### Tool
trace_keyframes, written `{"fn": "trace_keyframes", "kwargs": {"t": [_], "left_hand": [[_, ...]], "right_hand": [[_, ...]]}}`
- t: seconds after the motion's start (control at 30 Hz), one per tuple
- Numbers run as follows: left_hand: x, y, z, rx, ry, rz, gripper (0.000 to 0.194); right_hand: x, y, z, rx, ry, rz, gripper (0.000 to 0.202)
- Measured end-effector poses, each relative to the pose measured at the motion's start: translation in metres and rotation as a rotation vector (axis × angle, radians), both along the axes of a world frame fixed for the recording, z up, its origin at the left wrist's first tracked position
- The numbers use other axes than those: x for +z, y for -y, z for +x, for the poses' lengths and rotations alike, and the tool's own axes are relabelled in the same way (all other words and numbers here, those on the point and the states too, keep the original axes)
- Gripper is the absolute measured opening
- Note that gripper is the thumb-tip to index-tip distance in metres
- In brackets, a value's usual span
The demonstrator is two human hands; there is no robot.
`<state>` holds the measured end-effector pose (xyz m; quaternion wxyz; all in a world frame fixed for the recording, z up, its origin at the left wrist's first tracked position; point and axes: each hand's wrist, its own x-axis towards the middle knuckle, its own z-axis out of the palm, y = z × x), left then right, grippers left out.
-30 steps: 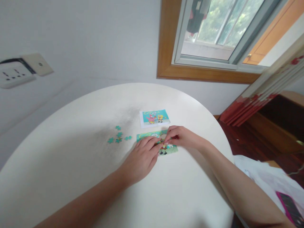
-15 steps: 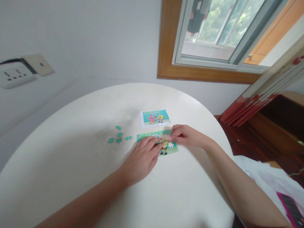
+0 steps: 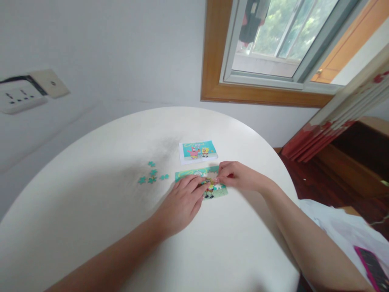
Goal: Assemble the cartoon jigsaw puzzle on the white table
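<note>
A jigsaw puzzle [image 3: 224, 191] with a green-blue cartoon picture lies partly assembled on the white table, with gaps near its upper right. My left hand [image 3: 182, 200] rests flat over its left and middle part, fingers stretched out and covering some of the picture. At the right side of the puzzle, my right hand [image 3: 232, 175] has thumb and fingers pinched together over a gap. Whatever sits between those fingertips is too small to make out. Just beyond lies a printed picture card [image 3: 199, 151] showing a pink and a yellow cartoon figure.
Several loose puzzle pieces [image 3: 152, 173] lie left of the puzzle on the round white table [image 3: 100, 170]. A wall with a socket [image 3: 21, 96] and a window [image 3: 267, 44] stands behind. At lower right are white plastic [image 3: 334, 227] and a pink-edged phone-like object [image 3: 372, 265].
My right hand's fingertips have shifted slightly down over the puzzle's gap. My left hand, the card and the loose pieces stay where they were.
</note>
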<state>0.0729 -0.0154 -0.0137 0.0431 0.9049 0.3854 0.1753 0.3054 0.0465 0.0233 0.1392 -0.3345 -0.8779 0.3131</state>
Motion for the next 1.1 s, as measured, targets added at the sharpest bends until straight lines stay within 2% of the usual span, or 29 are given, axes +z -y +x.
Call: {"fn": "trace_keyframes", "kwargs": {"t": [0.43,0.9,1.1], "left_hand": [[0.0006,0.0005,0.0006,0.001,0.004,0.007,0.04],[0.0008,0.0001,0.0004,-0.011,0.006,-0.008,0.04],[0.0006,0.0012,-0.0003,0.007,0.049,-0.01,0.04]], "right_hand": [[0.0028,0.0013,-0.0018,-0.068,0.041,0.067,0.034],[-0.002,-0.0007,-0.006,-0.133,0.082,0.157,0.033],[-0.0034,-0.0022,-0.0053,-0.186,0.063,0.142,0.032]]}}
